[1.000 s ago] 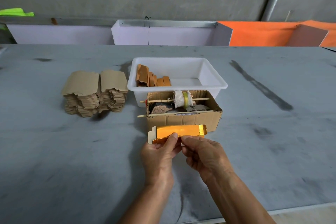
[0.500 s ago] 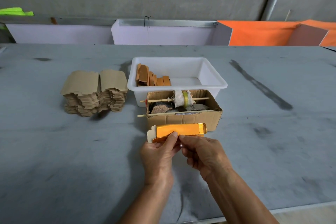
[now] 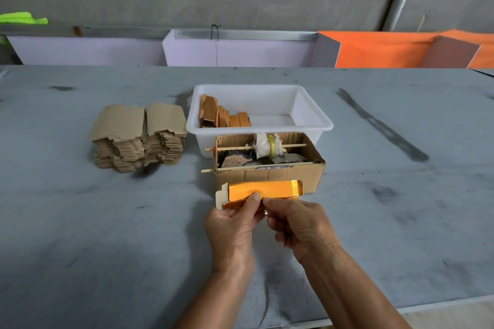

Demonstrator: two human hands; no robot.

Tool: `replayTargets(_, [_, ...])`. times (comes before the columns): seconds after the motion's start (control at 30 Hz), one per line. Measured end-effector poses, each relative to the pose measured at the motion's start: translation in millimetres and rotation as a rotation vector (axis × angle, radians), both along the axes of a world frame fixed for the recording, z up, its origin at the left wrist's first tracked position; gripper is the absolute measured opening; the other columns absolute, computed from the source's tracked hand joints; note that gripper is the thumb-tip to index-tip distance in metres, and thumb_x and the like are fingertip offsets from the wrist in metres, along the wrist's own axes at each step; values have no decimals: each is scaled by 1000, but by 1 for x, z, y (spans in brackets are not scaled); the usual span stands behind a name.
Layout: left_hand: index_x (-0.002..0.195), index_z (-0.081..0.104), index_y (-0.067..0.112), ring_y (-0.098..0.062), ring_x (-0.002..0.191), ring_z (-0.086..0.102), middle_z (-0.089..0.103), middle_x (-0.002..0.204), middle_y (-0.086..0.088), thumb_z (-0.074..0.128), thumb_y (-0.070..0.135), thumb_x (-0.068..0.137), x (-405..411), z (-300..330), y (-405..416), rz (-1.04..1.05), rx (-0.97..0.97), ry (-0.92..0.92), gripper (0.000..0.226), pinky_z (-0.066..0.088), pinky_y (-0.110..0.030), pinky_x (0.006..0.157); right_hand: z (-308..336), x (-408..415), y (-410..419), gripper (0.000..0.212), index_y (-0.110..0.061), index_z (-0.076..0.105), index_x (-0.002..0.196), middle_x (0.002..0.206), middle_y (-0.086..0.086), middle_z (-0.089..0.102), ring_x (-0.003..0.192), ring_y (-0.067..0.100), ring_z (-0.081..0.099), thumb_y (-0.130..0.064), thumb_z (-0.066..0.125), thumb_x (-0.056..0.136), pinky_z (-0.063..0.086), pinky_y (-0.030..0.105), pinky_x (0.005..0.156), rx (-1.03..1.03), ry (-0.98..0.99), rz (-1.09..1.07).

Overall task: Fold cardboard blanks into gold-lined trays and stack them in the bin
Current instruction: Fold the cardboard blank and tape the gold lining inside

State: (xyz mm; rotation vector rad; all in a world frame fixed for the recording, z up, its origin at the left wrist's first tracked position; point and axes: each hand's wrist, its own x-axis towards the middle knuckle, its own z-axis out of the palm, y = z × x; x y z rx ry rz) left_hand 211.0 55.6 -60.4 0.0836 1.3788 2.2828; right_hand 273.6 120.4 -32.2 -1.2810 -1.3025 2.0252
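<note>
Barely changed: you kept both hands where they were.
Grip: your left hand (image 3: 235, 224) and right hand (image 3: 299, 224) pinched the gold-lined blank (image 3: 263, 191).
Meaning: fold unfinished.

Grey table (image 3: 107, 235) with blank stack (image 3: 139, 136), white bin (image 3: 312, 125), cardboard box (image 3: 270, 175).

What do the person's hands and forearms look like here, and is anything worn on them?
Both forearms are bare to the bottom edge of the picture: no sleeves show. The left hand and the right hand wear no gloves, and no rings, watch, bracelets or tape can be seen on the fingers or wrists. The nails look short and unpainted.
</note>
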Motion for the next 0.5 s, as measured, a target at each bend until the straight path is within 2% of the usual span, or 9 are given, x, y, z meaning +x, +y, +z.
replayTargets(0.23, [72,68,1,-22,62,69,70,68,-12,68,-6,77,2,3,1,3,-2,22,9,58,-29,58,-1,-2,1,14,-5,63,67,45,2,61,37,8,55,-8,74,76,36,18,36,-3,-13,-6])
replayTargets(0.5, [83,68,-1,-22,67,71,72,74,-13,69,-4,77,0,0,-1,4,-15,24,7,58,-29,61,0,-3,3,12,-1,65,78,47,3,61,38,9,55,-9,74,75,37,19,37,-40,-44,26])
